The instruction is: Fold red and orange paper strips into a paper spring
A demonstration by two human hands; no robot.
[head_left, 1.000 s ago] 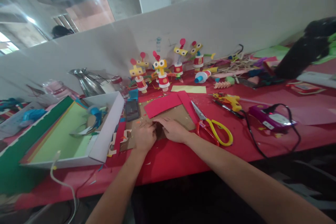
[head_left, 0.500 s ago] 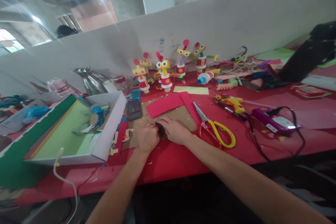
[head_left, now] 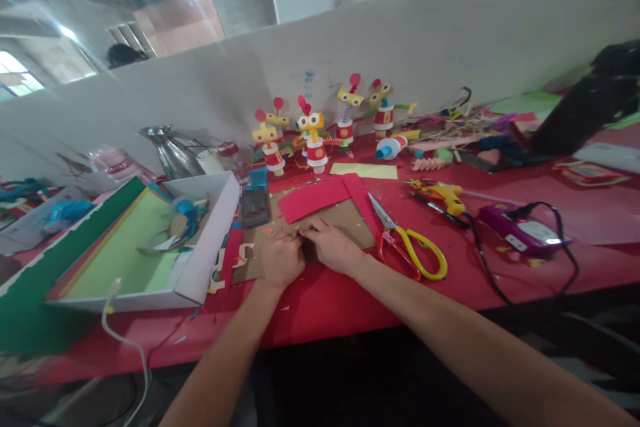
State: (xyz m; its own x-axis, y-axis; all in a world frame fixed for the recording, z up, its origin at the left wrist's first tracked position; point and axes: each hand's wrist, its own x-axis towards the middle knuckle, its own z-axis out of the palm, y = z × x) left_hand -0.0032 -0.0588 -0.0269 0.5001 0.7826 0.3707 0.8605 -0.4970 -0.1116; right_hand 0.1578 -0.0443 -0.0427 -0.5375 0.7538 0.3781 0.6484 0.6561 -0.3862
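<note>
My left hand [head_left: 283,257] and my right hand [head_left: 327,244] meet over a brown cardboard sheet [head_left: 350,219]. Both have their fingers curled and pressed together. Whatever lies between the fingertips is hidden or too small to name. Just beyond the hands, a red paper piece [head_left: 315,200] lies on the cardboard, with a red strip [head_left: 363,201] at its right end. Scissors [head_left: 400,237] with one red and one yellow handle lie to the right of my right hand. A dark phone [head_left: 255,207] rests on the left part of the cardboard.
An open white box [head_left: 200,280] of coloured paper stands left. Several paper-cup figures [head_left: 316,147] line the wall. A yellow glue gun [head_left: 445,197] and a purple device [head_left: 523,230] with a black cable lie right. A metal jug [head_left: 173,153] stands back left.
Almost nothing differs. Both hands stay together over the cardboard, with only a slight shift of the fingers; the view has moved a little.
</note>
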